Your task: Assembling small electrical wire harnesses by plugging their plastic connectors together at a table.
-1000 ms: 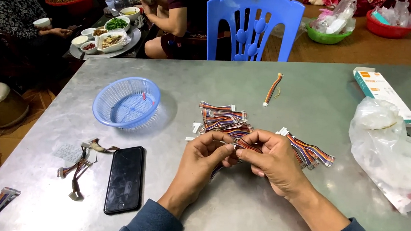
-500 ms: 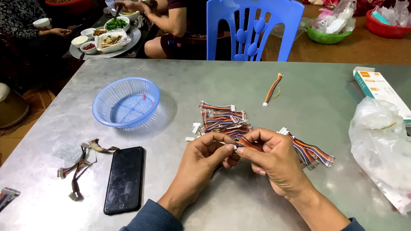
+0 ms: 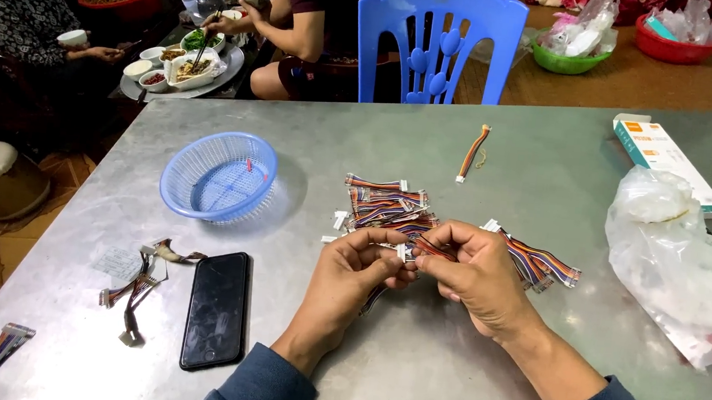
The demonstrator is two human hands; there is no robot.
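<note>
I saw both hands pinching one striped cable (image 3: 410, 249) just near of the cable pile (image 3: 390, 207), at the table's (image 3: 529, 181) middle: left hand (image 3: 356, 269) closed on its white plug, right hand (image 3: 474, 275) closed on the wires. A blue basket (image 3: 219, 176) stood far-left, a phone (image 3: 216, 308) near-left. I judged a hard tug might pull wires from the plug.

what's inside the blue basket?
The blue mesh basket looks almost empty: one small reddish bit lies near its far side, too small to identify. The grey table shows through the mesh floor. The near wall hides little, if anything.
</note>
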